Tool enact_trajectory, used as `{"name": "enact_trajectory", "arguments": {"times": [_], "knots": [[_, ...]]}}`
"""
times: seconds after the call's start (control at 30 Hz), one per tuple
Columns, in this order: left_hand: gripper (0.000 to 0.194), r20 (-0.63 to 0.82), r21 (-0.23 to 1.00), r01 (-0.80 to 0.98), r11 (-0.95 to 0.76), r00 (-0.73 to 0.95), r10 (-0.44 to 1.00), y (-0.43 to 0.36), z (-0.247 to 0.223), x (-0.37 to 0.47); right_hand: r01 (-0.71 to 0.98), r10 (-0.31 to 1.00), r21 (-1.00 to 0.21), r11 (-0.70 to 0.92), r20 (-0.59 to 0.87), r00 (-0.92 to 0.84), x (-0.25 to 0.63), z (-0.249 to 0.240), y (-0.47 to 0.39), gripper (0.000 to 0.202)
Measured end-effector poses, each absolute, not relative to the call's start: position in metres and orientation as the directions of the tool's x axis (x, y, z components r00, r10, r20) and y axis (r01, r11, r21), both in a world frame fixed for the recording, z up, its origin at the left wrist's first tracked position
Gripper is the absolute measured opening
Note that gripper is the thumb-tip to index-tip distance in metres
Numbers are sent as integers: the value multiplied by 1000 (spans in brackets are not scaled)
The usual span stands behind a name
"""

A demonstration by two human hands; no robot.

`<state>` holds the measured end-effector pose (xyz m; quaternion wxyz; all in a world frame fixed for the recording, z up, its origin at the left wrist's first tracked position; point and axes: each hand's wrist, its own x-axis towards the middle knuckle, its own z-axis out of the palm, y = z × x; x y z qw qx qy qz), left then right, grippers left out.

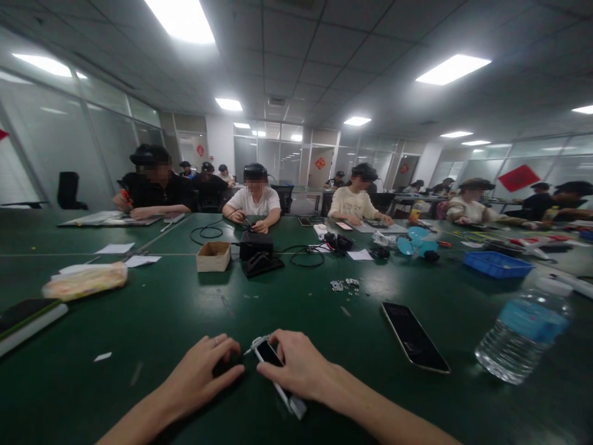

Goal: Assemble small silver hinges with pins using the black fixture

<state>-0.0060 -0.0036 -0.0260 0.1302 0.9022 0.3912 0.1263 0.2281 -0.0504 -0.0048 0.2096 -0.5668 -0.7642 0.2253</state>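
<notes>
My right hand [299, 364] is wrapped over a slim white-edged device with a dark face [267, 352], which lies slanted on the green table [185, 315]. Its lower white end pokes out beneath my palm, and much of its middle is hidden. A small white tip juts from the device's upper left corner, towards my left hand [201, 371]. That hand rests just left of the device, thumb and bent fingers apart, with nothing visible between them. Beyond my right hand lie several small metal parts [345, 285].
On the right are a black phone [414, 337], a water bottle [521, 334] and a blue tray [498, 264]. Ahead stand a small cardboard box [214, 256] and a black device [257, 250] with cables. A plastic-wrapped packet [86, 281] lies left. Several people sit opposite.
</notes>
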Motion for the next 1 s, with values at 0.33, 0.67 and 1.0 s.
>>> {"name": "enact_trajectory", "arguments": {"times": [0.33, 0.67, 1.0], "knots": [[24, 151, 341, 649, -680, 676, 721, -4, -27, -2, 753, 917, -527, 394, 284, -282, 223, -19, -46, 18], [24, 210, 316, 656, -686, 657, 725, -7, -23, -3, 738, 914, -539, 405, 267, -306, 225, -28, -45, 15], [23, 216, 309, 636, -707, 678, 703, -9, -23, -2, 766, 921, -512, 388, 195, -337, 227, -17, -48, 19]]}}
